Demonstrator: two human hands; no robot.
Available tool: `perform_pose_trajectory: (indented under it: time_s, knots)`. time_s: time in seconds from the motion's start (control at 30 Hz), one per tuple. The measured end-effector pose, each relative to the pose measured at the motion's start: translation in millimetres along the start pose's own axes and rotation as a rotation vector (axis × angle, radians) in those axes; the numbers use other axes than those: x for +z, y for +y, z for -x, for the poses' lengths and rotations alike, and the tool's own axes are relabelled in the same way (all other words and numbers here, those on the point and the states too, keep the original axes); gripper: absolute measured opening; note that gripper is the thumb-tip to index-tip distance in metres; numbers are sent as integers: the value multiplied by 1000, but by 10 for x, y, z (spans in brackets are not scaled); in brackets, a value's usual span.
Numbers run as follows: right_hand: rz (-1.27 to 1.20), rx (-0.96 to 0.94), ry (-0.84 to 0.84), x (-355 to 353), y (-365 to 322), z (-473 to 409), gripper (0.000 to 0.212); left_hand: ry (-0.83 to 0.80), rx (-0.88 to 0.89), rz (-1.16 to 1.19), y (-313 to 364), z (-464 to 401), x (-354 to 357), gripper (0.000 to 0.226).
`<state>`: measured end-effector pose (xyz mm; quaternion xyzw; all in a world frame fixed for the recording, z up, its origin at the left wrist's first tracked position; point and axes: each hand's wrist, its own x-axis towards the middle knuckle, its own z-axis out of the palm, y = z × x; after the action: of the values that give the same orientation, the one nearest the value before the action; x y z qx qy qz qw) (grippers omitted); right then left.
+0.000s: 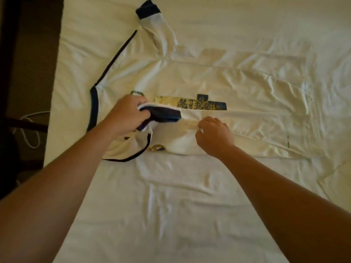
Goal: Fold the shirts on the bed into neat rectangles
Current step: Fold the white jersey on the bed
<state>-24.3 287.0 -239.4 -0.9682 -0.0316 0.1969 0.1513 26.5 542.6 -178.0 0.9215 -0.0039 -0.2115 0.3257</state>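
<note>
Shirt (218,80) lies spread on a bed (180,196) covered by a rumpled white sheet, with dark floor and a white cable (28,128) past the bed's left edge. Its long axis runs left to right, collar at the left and hem at the right; it is white with dark navy trim, a worn yellow-and-navy print and a crest. The left hand (127,115) is clamped on a navy sleeve cuff (163,114), and the right hand (214,135) pinches a fold of the shirt's fabric

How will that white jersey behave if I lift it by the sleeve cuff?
Probably floppy: the white jersey lies wrinkled and creased on the bed. Likely light, since the left hand bunches its dark cuff easily. The fabric looks smooth, so folds may slide from the right hand.
</note>
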Motion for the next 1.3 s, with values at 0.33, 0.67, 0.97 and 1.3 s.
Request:
perform_pose_trajectory:
  time_s: [0.33, 0.67, 0.97, 1.3]
  knots:
    - [-354, 219, 172, -255, -769, -611, 22, 447, -268, 219, -79, -544, -417, 43]
    - [-831, 441, -5, -308, -1035, -1521, 25, 329, -384, 206, -798, -475, 23, 21]
    - [-217, -144, 378, -261, -1251, -1446, 32, 398, -430, 177, -960, 81, -95, 31]
    - [396, -468, -102, -209, -1949, -1871, 17, 312, -370, 12, -1297, 780, 185, 22]
